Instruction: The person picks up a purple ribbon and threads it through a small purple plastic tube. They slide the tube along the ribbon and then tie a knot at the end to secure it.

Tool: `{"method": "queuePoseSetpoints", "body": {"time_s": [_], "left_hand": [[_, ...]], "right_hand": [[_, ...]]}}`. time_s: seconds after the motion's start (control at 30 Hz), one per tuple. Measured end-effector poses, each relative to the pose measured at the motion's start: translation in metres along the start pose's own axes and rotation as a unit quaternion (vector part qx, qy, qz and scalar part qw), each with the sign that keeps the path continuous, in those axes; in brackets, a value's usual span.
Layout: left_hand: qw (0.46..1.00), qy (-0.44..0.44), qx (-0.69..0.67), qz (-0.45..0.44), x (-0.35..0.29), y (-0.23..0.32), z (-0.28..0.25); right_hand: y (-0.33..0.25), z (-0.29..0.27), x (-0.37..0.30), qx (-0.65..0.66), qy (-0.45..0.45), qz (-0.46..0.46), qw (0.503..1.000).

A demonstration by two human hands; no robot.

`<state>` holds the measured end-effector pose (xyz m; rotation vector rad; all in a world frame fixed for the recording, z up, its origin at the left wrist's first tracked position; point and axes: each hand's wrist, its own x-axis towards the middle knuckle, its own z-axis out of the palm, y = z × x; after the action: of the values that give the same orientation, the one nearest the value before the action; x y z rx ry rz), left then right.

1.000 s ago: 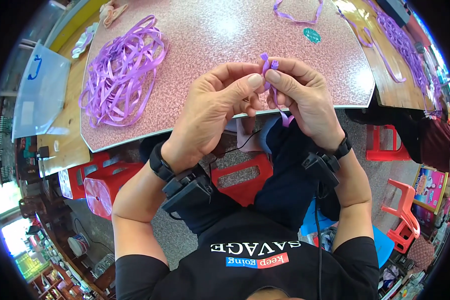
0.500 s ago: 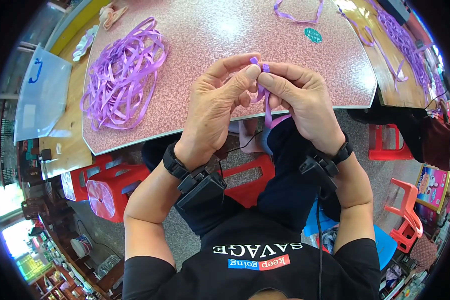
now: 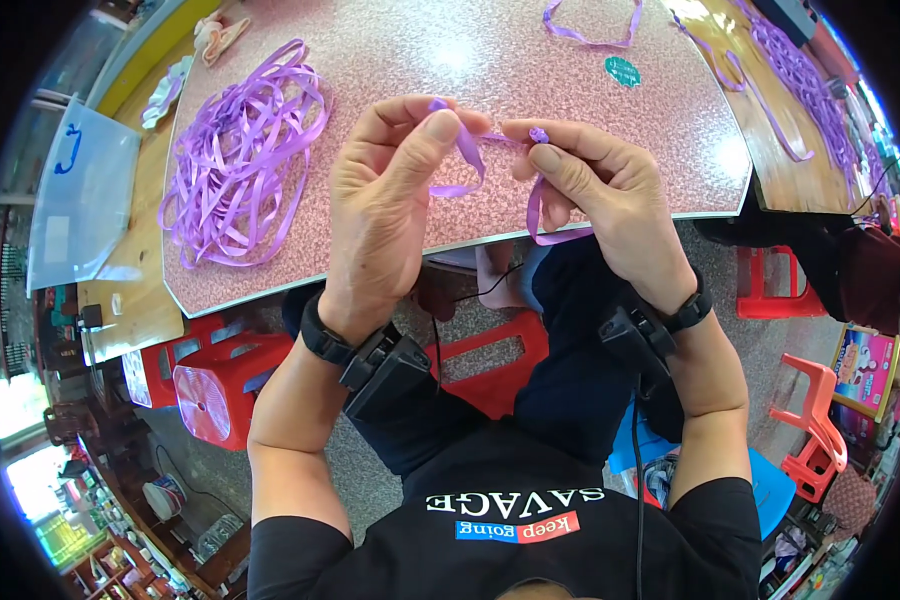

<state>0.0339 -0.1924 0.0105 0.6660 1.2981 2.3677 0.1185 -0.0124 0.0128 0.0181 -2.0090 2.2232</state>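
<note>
Both hands hold one short purple ribbon (image 3: 467,160) over the near edge of a pink speckled table (image 3: 410,60). My left hand (image 3: 385,200) pinches one end between thumb and forefinger, and a loop hangs below it. My right hand (image 3: 595,190) pinches the other end, folded into a small knot at its thumb tip. A loose tail curls down under the right palm. The two hands are a short gap apart.
A big tangle of purple ribbon (image 3: 235,150) lies on the table to the left. More ribbon pieces (image 3: 585,35) lie at the far edge and on the wooden table (image 3: 800,90) to the right. Red plastic stools (image 3: 215,385) stand below. A clear plastic bag (image 3: 80,190) sits far left.
My hands have moved apart and a little further over the table. The ribbon, bunched between the fingertips before, now stretches between them with a loop showing.
</note>
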Motion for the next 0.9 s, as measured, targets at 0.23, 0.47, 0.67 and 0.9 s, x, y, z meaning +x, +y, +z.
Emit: {"method": "queuePoseSetpoints", "body": {"time_s": [0.23, 0.47, 0.67, 0.9], "left_hand": [[0.994, 0.037, 0.031, -0.097, -0.009, 0.012, 0.007], [0.987, 0.010, 0.091, -0.135, -0.011, 0.009, 0.013], [0.984, -0.007, 0.092, -0.152, -0.010, 0.007, 0.011], [0.980, -0.026, 0.118, -0.158, -0.009, 0.005, 0.006]], "right_hand": [[-0.003, -0.002, -0.003, 0.133, -0.074, 0.035, 0.988], [0.000, -0.002, -0.007, -0.048, -0.039, -0.033, 0.998], [-0.001, 0.002, -0.007, -0.119, 0.027, -0.107, 0.987], [-0.003, -0.003, -0.006, -0.206, 0.000, -0.088, 0.975]]}}
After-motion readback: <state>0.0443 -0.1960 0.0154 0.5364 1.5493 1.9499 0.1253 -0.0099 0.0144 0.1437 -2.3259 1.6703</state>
